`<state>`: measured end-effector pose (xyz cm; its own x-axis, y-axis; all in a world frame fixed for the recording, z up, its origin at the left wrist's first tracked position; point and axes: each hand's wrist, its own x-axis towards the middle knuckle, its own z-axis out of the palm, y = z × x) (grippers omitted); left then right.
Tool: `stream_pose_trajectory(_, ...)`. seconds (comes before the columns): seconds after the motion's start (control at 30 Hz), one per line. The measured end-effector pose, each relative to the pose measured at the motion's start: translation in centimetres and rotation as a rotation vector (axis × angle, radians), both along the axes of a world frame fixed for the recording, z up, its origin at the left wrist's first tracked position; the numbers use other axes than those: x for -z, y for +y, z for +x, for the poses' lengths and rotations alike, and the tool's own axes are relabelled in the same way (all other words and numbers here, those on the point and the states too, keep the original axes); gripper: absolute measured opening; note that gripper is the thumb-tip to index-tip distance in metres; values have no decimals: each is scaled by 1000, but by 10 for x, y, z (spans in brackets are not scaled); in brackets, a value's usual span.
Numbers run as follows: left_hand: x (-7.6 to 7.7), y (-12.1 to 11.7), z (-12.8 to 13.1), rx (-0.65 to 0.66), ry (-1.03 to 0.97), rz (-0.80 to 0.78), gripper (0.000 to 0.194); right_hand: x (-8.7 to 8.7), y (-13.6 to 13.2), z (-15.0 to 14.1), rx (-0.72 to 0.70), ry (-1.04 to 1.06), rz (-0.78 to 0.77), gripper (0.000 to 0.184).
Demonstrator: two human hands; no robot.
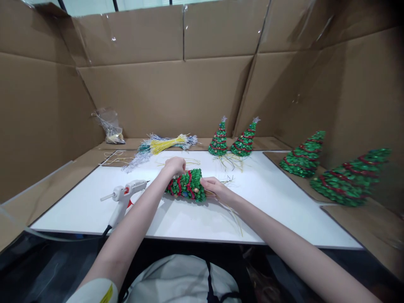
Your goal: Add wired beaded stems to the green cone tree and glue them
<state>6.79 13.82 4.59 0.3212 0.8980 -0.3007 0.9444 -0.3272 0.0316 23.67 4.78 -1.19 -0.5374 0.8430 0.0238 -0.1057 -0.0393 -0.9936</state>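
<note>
A small green Christmas tree (189, 185) with red tinsel garland and small baubles lies on its side above the white board (202, 225). Its wide base faces right, where my right hand (216, 188) grips it, with thin gold wires trailing from there. My left hand (175, 165) is curled at the tree's upper left side, fingertips pressed close to it. What those fingers pinch is hidden behind the hand, and so is the tree's tip. Left of my left forearm stands a white hot glue gun (121, 202), nozzle toward the right.
Two star-topped trees (217, 141) stand at the back, loose wires before them. Two more trees (304, 155) are at the right. Bundles of yellow wire ties (168, 144) and silvery and green ones lie back left, near a plastic bag (112, 128). Cardboard walls (164, 97) surround the board.
</note>
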Motion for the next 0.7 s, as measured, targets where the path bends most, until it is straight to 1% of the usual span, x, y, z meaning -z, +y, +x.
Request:
stream_pose_trajectory(0.17,-2,4,7,4,41,-38,29,0,0,0,6,-13,-3,54)
stream_pose_trajectory(0.3,-7,7,11,-5,55,-62,29,-2,-1,0,4,-20,-17,55)
stream_pose_trajectory(0.47,-12,16,14,14,26,-19,30,-6,-1,-1,-5,-3,-9,56)
stream_pose_trajectory(0.6,-7,27,15,-9,18,65,31,-5,-1,-1,-8,-14,1,58)
stream_pose_trajectory(0.7,1,34,15,-39,28,72,31,-4,0,-1,-11,-14,-1,58)
